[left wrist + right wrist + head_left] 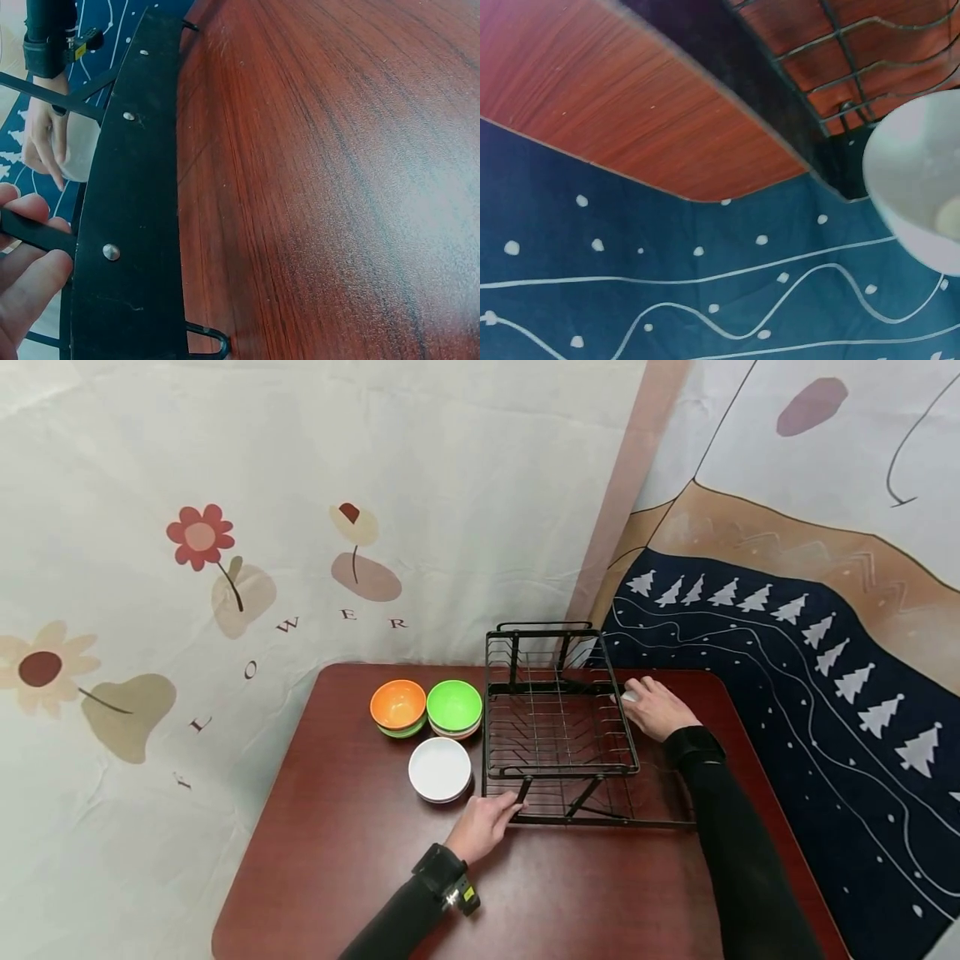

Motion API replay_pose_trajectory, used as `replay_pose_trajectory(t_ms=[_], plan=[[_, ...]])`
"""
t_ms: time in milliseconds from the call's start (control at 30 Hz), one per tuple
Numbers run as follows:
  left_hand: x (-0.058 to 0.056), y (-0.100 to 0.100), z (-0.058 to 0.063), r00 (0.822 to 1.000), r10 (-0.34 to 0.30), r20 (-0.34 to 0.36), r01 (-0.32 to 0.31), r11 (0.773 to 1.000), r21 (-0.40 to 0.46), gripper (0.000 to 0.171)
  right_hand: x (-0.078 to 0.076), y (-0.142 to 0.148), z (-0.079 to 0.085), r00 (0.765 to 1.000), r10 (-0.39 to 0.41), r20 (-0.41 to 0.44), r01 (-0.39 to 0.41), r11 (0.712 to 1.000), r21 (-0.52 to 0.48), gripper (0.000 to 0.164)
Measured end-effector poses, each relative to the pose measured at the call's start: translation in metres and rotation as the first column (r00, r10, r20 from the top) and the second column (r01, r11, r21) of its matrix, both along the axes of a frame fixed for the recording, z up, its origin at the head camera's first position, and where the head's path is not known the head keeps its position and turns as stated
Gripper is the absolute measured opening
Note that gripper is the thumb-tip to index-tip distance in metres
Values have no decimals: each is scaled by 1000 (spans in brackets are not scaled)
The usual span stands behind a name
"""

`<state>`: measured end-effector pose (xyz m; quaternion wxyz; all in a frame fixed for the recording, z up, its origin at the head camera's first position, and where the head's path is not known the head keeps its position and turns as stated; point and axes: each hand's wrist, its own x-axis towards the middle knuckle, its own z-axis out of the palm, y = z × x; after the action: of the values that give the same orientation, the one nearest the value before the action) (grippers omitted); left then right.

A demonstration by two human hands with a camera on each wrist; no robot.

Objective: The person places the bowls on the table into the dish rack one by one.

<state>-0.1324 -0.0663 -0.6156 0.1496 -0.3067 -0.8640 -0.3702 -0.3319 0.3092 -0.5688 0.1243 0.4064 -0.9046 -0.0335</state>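
A black two-tier wire dish rack (562, 772) stands on the table. My left hand (480, 827) is at its front left corner, and the left wrist view shows the fingers and thumb pinching a flat black strut (37, 234) of the rack. At the rack's right side my right hand (656, 710) grips a white bowl (911, 191), tilted on its side beside the lower tier. Most of that bowl is hidden behind the fingers in the head view. Only part of the bowl shows in the right wrist view, at the right edge.
Left of the rack are stacked bowls: an orange bowl (398, 702) over a green one, a green bowl (453, 705) over others, and a white bowl (440, 767) in front. The brown table (345, 860) meets printed cloth walls behind and at right.
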Motion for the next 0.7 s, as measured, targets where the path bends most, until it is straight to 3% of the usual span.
replay_pose_trajectory(t_ms=[333, 700], plan=[[1, -1, -1, 1000, 1, -9, -1, 1000, -4, 6, -5, -12, -14, 1000, 12, -23, -12, 1000, -18, 6], [-1, -2, -2, 1000, -1, 17, 1, 1000, -17, 9, -1, -14, -11, 988, -19, 154, 42, 989, -144, 6]])
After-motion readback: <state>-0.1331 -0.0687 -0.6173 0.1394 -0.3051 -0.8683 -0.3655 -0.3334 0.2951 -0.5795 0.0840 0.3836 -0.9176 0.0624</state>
